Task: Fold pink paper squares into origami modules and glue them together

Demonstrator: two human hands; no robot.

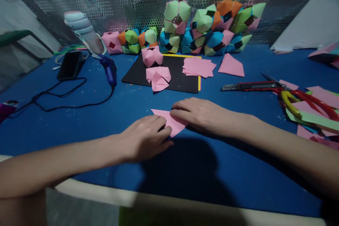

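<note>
A folded piece of pink paper (174, 124) lies on the blue table in front of me, with a pointed corner toward the back left. My left hand (148, 136) is closed on its left part, the fingers curled and pressed against the sheet. Over its right end lies my right hand (198, 114), fingers stretched out and fairly flat on the paper. The right part of the paper is hidden under that hand. Just beyond, a partly folded pink paper piece (159, 78) and a pink paper unit (152, 57) rest on a black sheet (182, 85).
Pink sheets (198, 67) and a pink folded piece (231, 65) lie behind. Scissors (291, 102), a cutter knife (238, 86) and paper scraps (321, 123) are right. A glue gun (108, 70), phone (71, 65) and bottle (83, 31) stand left; paper balls (169, 42) line the back.
</note>
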